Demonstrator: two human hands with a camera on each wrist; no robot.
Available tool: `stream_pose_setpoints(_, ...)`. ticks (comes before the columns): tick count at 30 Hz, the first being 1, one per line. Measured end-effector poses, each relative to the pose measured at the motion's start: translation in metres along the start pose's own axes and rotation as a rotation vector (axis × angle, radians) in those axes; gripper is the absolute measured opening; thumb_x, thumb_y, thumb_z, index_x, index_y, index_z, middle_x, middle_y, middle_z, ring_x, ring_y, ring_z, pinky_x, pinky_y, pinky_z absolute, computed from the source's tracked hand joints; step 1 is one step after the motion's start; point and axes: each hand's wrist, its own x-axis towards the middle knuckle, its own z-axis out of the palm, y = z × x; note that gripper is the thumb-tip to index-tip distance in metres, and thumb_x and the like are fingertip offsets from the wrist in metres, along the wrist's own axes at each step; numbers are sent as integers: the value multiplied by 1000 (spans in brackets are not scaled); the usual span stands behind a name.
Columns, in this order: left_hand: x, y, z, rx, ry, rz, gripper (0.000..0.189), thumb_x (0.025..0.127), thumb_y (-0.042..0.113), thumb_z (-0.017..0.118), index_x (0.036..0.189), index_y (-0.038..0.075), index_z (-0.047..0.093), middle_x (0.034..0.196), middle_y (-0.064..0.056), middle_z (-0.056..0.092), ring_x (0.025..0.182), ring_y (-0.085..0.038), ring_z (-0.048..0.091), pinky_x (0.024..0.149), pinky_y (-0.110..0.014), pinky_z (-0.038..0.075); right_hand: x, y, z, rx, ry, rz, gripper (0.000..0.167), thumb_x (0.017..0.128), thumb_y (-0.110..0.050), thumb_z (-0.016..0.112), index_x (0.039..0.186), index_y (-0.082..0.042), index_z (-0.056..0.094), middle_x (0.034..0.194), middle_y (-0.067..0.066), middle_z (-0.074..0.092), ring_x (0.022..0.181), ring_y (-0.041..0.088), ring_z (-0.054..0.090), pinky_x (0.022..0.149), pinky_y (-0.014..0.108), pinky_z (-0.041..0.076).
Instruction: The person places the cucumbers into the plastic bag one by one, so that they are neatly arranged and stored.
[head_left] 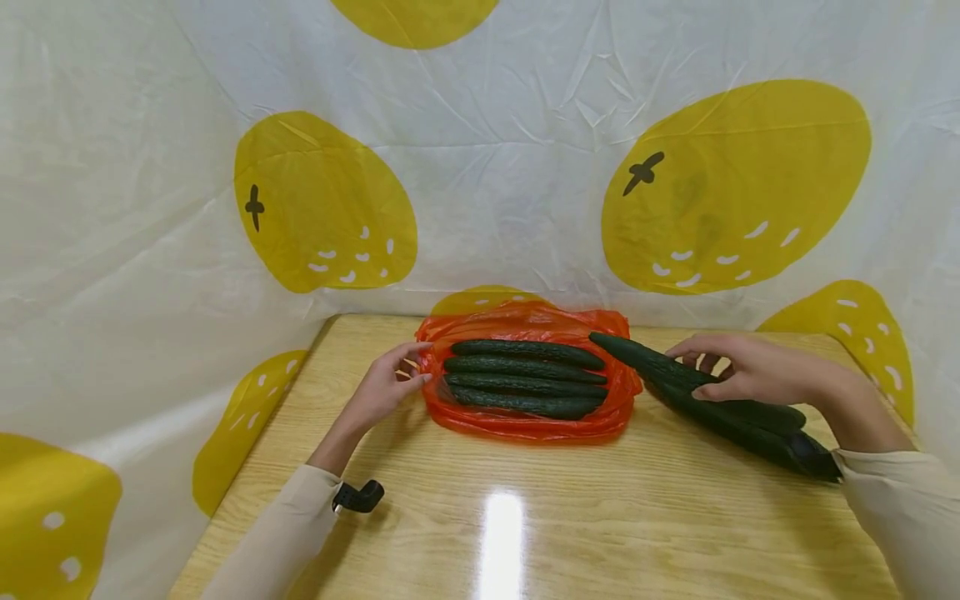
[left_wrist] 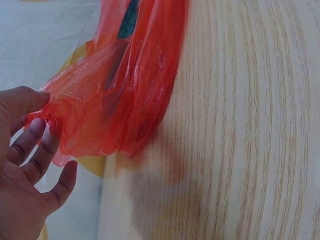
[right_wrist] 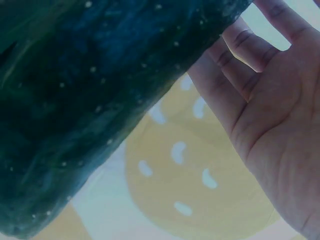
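While L hand pinches the L edge of the bag, fingers bent & only part spread, R hand has hold of the loose cukes, thumb on near side, fingers on far side, approx. half closed. Bag: thin red film, mouth up, lying near far edge of the table; L wrist view shows a fold of it caught btw. fingertips. Bagged cukes: 4, dk. green, side by side, lengthwise L–R. Loose cukes: at least 2, slanted, just R of bag, upper tip close by bag's R rim; can't tell if their lower ends touch table. R wrist cam: dk. green skin w/ pale specks, fingers partly hidden behind. Markings: cloth behind is white, w/ printed yellow lemons, black x-marks & short white dashes. Black device at L cuff; any lettering on it too small to read. Glare spot on table, near side. Sleeves beige, both arms.
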Motion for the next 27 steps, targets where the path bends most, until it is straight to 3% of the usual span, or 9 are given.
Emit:
stream_pose_setpoints(14, -1, 6, 1, -14, 7, 6, 48, 94, 4, 70, 140, 11, 59, 109, -13, 62, 86, -24, 62, 82, -40, 53, 48, -27, -12, 54, -3, -38, 52, 91, -29, 77, 139, -19, 58, 123, 4, 65, 103, 22, 63, 83, 33, 58)
stream_pose_setpoints(21, 0, 4, 0, 11, 4, 9, 47, 95, 7, 70, 141, 12, 58, 109, -11, 62, 87, -22, 62, 81, -39, 54, 69, -30, -12, 78, 30, -90, 52, 90, -26, 79, 139, -22, 60, 126, 0, 65, 105, 22, 61, 86, 36, 57)
stream_pose_setpoints(27, -1, 5, -1, -1, -2, 11, 47, 95, 7, 71, 140, 14, 59, 109, -12, 62, 87, -23, 62, 81, -37, 54, 90, -35, -11, 102, 5, -112, 53, 92, -28, 77, 142, -26, 59, 132, 0, 64, 109, 21, 60, 91, 41, 55)
